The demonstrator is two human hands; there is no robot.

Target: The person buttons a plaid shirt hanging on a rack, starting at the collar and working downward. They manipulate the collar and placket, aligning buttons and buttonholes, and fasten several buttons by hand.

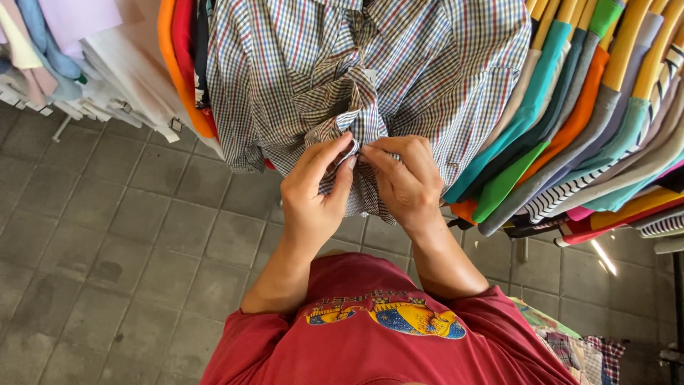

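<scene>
Red T-shirt (385,349) of the wearer fills the bottom of the view, both forearms rising from it. Left hand (313,196) and right hand (402,182) meet at the front placket of a checked shirt (299,71), which hangs between a row of plain folded garments (107,57) and a rack of coloured polo shirts (570,121) over a grey tiled floor (107,249). Both hands are pinched shut on the shirt's fabric, fingertips nearly touching. Step in hand, as judged: working a button at mid-front; the button itself is possibly hidden under the fingertips. Next move likely needs a fine two-finger push through the hole, cloth held taut.
</scene>
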